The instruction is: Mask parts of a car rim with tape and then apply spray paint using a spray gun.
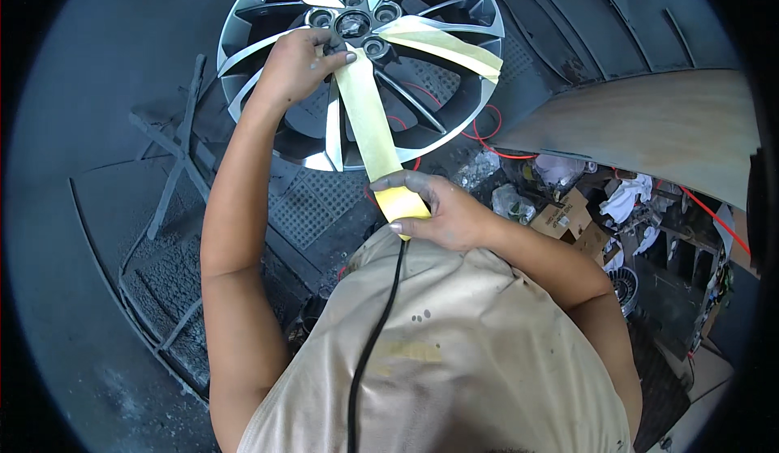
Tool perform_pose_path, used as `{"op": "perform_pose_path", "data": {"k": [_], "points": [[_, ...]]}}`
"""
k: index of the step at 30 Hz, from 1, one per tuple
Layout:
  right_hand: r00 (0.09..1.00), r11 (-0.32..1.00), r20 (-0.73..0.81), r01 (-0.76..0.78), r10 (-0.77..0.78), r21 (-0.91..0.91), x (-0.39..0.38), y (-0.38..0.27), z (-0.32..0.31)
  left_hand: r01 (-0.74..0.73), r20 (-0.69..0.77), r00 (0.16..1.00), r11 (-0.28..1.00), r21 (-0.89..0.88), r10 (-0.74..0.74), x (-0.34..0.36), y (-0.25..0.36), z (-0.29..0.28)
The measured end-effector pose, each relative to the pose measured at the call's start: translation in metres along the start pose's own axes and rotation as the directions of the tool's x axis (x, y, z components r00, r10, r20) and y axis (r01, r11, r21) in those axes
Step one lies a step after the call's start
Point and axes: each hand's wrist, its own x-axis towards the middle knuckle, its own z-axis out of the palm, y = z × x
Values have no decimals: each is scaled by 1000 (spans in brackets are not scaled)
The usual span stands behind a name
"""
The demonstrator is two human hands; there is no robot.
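Observation:
A silver and black alloy wheel (445,116) fills the upper middle, with pale yellow tape (442,49) lying along one right-hand spoke. My left hand (302,68) is closed at the wheel's hub, pinching the upper end of a long strip of masking tape (365,112) that runs down over a lower spoke. My right hand (438,210) grips the tape's lower end at a brighter yellow piece (398,201), perhaps the roll, its fingers curled over it in front of my body. A black cable hangs down my beige apron.
Crossed struts of a stand (187,120) are at the left, above a perforated floor mat (312,210). A red hose (714,218) runs at the right by a curved panel (625,116). Cardboard boxes (568,214), white rags (625,197) and other clutter lie below that panel.

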Motion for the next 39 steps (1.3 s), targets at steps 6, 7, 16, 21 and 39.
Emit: {"op": "perform_pose_path", "data": {"k": [6,7,16,21,39], "points": [[998,960,16,59,-66,273,23,4,23,-22,100,995,995,96,13,21,-7,11],[994,949,14,97,-107,301,24,6,25,-24,114,993,994,103,12,22,-8,13],[999,948,37,10,-23,319,23,-10,19,-25,41,999,995,100,21,24,-20,23],[998,951,50,14,-30,308,22,-5,19,-7,95,995,994,105,-3,23,-14,20],[981,906,190,-45,-40,420,35,-4,26,-25,76,997,992,120,16,22,-13,22]]}}
